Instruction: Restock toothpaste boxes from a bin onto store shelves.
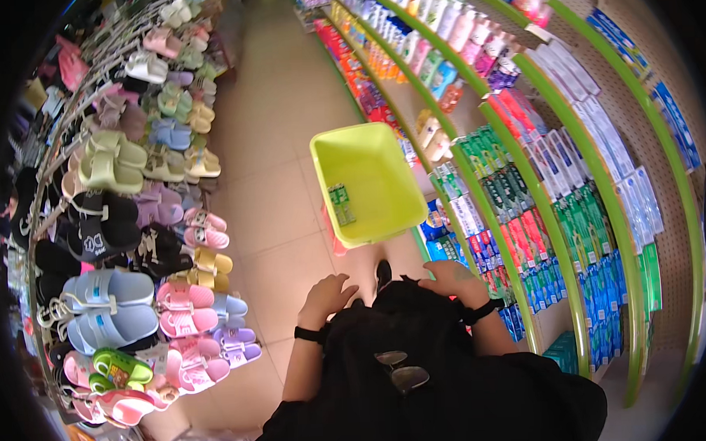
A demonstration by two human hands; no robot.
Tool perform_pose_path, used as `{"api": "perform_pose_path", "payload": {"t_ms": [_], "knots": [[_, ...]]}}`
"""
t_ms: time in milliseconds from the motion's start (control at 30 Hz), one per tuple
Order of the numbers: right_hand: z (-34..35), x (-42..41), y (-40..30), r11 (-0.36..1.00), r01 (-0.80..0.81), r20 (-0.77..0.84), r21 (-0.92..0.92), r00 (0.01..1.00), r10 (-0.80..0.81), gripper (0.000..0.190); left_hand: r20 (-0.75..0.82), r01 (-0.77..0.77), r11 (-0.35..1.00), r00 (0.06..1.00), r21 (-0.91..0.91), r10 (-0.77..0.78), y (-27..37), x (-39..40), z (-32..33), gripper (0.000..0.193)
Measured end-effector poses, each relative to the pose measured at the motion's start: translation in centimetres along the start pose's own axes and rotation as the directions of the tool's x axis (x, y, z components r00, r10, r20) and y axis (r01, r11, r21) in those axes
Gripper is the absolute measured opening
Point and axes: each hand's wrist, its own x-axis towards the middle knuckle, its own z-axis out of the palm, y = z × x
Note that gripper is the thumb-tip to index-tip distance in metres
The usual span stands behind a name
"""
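My left hand (330,294) hovers at the left of my body, thumb apart from the fingers, holding nothing. On the other side, my right hand (455,280) is held near my black shirt with its thumb spread and nothing in its grasp. In front of both hands, and apart from them, stands a yellow-green plastic bin (381,187). Green-and-white small packs (342,203) lie inside it against the left wall. Part of a pink support (337,244) shows beneath the bin; the rest is hidden.
Racks of hanging slippers (116,287) line the left side. Along the right run green-edged shelves (505,151) with boxed toothpaste (589,224) and pump bottles (463,30). A tiled aisle floor (270,182) lies between. Glasses (402,370) hang on my shirt.
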Motion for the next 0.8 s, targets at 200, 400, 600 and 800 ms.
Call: {"api": "perform_pose_path", "payload": {"t_ms": [200, 400, 600, 800], "knots": [[0.3, 5.7, -2.3, 0.973, 0.232, -0.072, -0.020, 0.970, -0.232, 0.051, -0.033, 0.118, 0.991, 0.992, -0.060, -0.120, -2.1, -1.3, -0.2, 0.060], [-3.8, 12.2, -6.2, 0.932, 0.355, 0.087, -0.070, 0.933, -0.349, 0.051, -0.120, 0.194, 0.974, 0.971, -0.119, -0.209, -3.4, -0.2, -1.9, 0.056], [-2.1, 21.5, -4.9, 0.929, 0.368, 0.150, -0.044, 0.921, -0.358, 0.049, -0.115, 0.230, 0.961, 0.962, -0.151, -0.248, -2.7, 4.0, -3.6, 0.053], [5.7, 32.7, 0.9, 0.964, 0.266, 0.238, -0.025, 0.938, -0.252, 0.036, 0.016, 0.274, 0.956, 0.962, -0.102, -0.274, -1.7, 10.0, -5.0, 0.049]]}}
